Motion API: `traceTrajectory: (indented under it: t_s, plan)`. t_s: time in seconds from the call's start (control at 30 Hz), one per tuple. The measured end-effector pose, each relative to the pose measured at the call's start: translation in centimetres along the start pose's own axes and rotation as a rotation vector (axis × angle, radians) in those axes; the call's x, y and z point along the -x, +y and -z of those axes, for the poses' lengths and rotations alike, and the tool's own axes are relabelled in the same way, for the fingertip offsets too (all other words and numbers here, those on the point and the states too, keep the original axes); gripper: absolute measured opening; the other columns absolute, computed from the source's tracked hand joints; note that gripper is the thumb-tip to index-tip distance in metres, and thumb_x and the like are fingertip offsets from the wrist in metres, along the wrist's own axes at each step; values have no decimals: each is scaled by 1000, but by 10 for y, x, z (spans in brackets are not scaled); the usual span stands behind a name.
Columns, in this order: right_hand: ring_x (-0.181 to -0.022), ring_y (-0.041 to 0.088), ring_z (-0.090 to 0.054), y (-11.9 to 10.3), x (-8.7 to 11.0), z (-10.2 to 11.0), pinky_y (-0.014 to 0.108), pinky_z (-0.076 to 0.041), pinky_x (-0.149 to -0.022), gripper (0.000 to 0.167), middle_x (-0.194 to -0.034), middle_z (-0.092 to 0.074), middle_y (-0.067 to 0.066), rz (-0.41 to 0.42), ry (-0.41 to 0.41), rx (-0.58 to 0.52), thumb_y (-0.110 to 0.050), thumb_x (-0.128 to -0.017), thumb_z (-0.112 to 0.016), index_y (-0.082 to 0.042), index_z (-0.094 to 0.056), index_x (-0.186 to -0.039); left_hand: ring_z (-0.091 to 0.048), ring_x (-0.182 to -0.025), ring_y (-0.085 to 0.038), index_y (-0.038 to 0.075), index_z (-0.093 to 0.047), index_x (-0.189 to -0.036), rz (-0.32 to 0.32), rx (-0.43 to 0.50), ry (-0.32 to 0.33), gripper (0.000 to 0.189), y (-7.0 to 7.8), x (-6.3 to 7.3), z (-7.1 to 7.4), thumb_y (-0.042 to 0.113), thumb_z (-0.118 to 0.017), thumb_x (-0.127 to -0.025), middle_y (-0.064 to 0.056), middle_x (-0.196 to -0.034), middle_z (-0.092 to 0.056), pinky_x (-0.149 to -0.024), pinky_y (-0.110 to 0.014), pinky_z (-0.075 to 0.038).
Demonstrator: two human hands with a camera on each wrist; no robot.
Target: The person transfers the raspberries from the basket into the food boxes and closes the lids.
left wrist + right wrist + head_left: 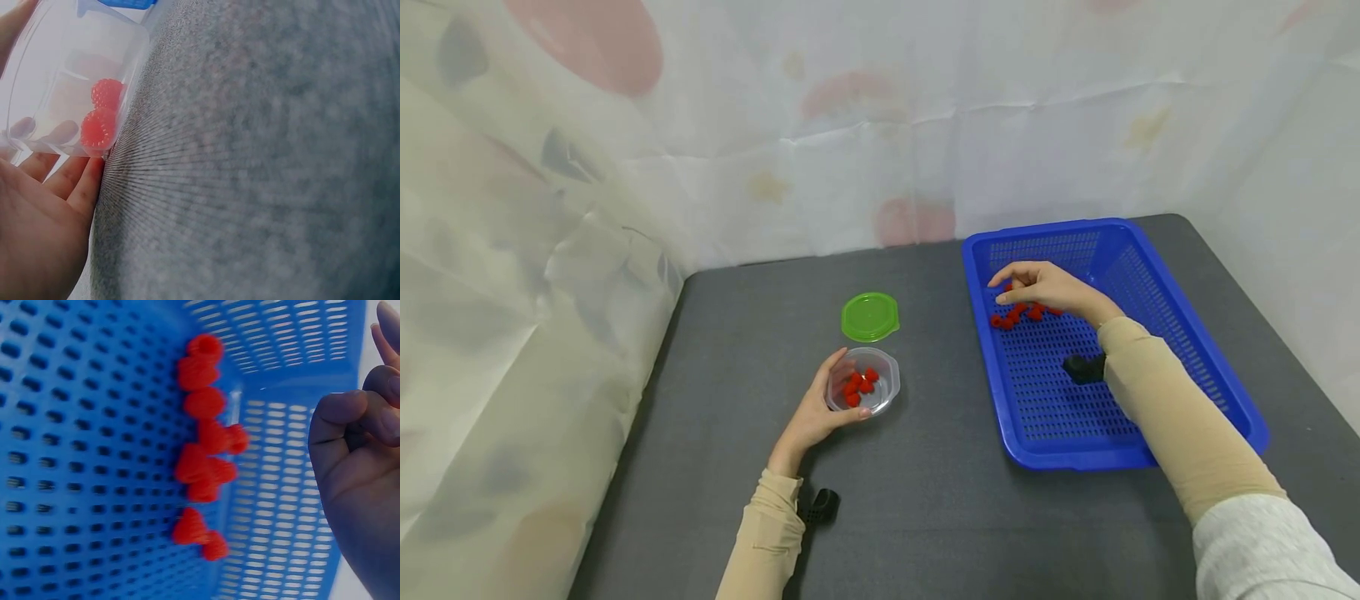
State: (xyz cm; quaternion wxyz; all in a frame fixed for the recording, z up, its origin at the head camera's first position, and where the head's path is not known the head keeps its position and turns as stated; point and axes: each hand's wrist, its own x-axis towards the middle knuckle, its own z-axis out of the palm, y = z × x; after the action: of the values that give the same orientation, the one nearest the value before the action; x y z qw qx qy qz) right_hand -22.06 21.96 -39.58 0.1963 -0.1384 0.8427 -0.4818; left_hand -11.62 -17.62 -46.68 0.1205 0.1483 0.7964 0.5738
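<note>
My left hand (815, 415) grips a clear plastic tub (889, 392), thumb on the near side and fingers round the far side. Several red raspberries (867, 387) lie in the tub, and two raspberries (99, 128) show through its wall in the left wrist view. Over the blue basket (1017, 437) hangs my right hand (1048, 287), with a gap between thumb and index fingertip and nothing visible between them. Beneath it, several more raspberries (203, 469) are gathered along the basket's side. In the right wrist view the other fingers look bent.
A green lid (870, 317) lies flat on the dark grey table (760, 333), just beyond the tub. The basket takes up the table's right side, its raised walls around the raspberries. Patterned white sheeting (850, 167) hangs behind and to the left.
</note>
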Motion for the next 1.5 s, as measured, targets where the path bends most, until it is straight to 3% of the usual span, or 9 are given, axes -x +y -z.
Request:
traceTrajectory:
  t_s: [0.13, 0.27, 0.4, 0.63, 0.9, 1.0, 1.1, 1.2, 1.5]
  plan:
    - [-52, 9, -31, 10, -4, -1, 34, -33, -58, 41, -65, -41, -3, -17, -11, 26, -25, -87, -66, -3, -57, -121, -35, -135, -38, 11, -21, -147, 2, 3, 2, 97, 0, 0, 0, 6, -80, -70, -22, -146, -35, -112, -52, -25]
    - [-63, 10, -39, 19, -7, -2, 30, -34, -65, 41, -70, -48, -5, -34, -29, 96, -25, -88, -65, -3, -57, -122, -35, -135, -36, 12, -21, -147, 13, 11, 3, 97, 0, 0, 0, 7, -80, -70, -20, -146, -34, -112, -51, -25]
    - [-66, 14, -41, 26, -10, -3, 32, -36, -65, 37, -73, -55, 1, -57, -54, 133, -22, -89, -63, -4, -57, -121, -35, -135, -36, 13, -21, -147, 14, 12, 3, 97, -1, 0, 0, 7, -80, -70, -20, -147, -34, -112, -51, -25]
    - [-80, 19, -44, 36, -13, -10, 33, -36, -71, 35, -100, -59, 13, -54, -71, 221, -22, -90, -61, -5, -58, -121, -35, -135, -37, 12, -19, -148, 15, 14, -8, 97, -1, 1, 1, 8, -79, -72, -20, -146, -34, -112, -52, -25]
    - [-69, 18, -40, 36, -16, -12, 33, -33, -68, 31, -81, -56, 10, -64, -37, 304, -20, -92, -58, -9, -60, -121, -34, -135, -38, 12, -19, -148, 11, 31, -11, 96, -1, 1, 1, 9, -78, -73, -21, -145, -34, -113, -52, -24]
    - [-80, 23, -49, 35, -16, -13, 38, -39, -74, 33, -94, -61, 15, -67, -41, 342, -22, -92, -58, -9, -59, -123, -34, -135, -38, 11, -18, -148, 8, 32, -12, 96, -1, 1, 1, 9, -78, -73, -21, -146, -34, -113, -51, -24]
    - [-103, 33, -54, 34, -17, -15, 48, -42, -88, 34, -118, -59, 20, -67, -47, 367, -22, -92, -58, -9, -59, -124, -34, -135, -37, 12, -18, -148, 8, 28, -13, 96, -2, 1, 2, 8, -78, -73, -21, -146, -34, -112, -51, -25]
    - [-120, 38, -48, 35, -18, -17, 55, -39, -97, 35, -131, -53, 21, -71, -48, 382, -21, -92, -59, -8, -59, -124, -35, -135, -37, 12, -18, -148, 3, 25, -11, 96, -5, 1, 2, 9, -78, -73, -21, -146, -34, -112, -53, -25]
    - [-120, 40, -49, 40, -21, -18, 55, -39, -97, 33, -127, -57, 23, -63, -60, 439, -20, -90, -61, -6, -62, -120, -38, -134, -30, 25, -20, -147, -12, -4, 14, 96, -34, -5, 1, 14, -80, -73, -10, -146, -38, -112, -51, -26]
